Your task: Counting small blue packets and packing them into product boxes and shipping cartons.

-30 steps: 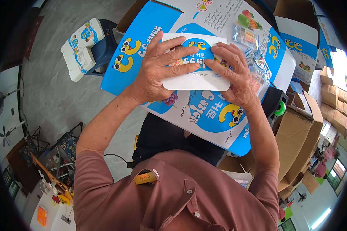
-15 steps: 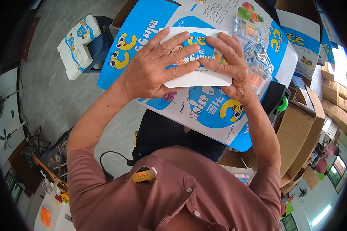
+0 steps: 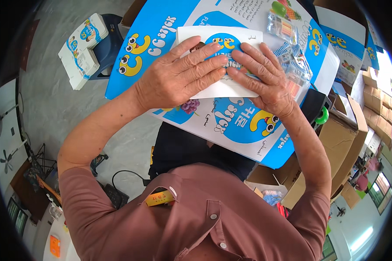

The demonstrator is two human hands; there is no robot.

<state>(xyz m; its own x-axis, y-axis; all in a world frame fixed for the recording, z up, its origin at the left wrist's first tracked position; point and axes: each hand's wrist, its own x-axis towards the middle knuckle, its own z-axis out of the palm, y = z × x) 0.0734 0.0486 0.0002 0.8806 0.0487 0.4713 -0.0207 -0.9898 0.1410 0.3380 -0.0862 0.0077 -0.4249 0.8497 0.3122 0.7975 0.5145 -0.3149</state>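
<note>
A white folding carton point(image 3: 224, 40) with a blue printed panel lies on a large blue-and-white printed cardboard surface point(image 3: 231, 119) in front of me. My left hand point(image 3: 178, 76) rests flat on its left part, fingers stretched toward the middle. From the other side my right hand point(image 3: 265, 80) lies across its right part with the fingers slightly spread. The fingertips of both hands nearly meet over the print. Parts of the carton are hidden under them. Just right of my right hand are several clear wrapped packets of coloured sticks point(image 3: 294, 65).
A stack of flat white-and-blue cartons point(image 3: 80, 50) sits on a dark blue chair point(image 3: 111, 43) at the left. Open brown cardboard boxes point(image 3: 331, 139) stand to the right, near a black device with a green wheel point(image 3: 322, 115). More brown boxes point(image 3: 381, 106) are piled farther right.
Both hands have gone from holding the carton by its sides to lying flatter on top of it. My elbows have moved outward. The carton looks flatter and wider.
</note>
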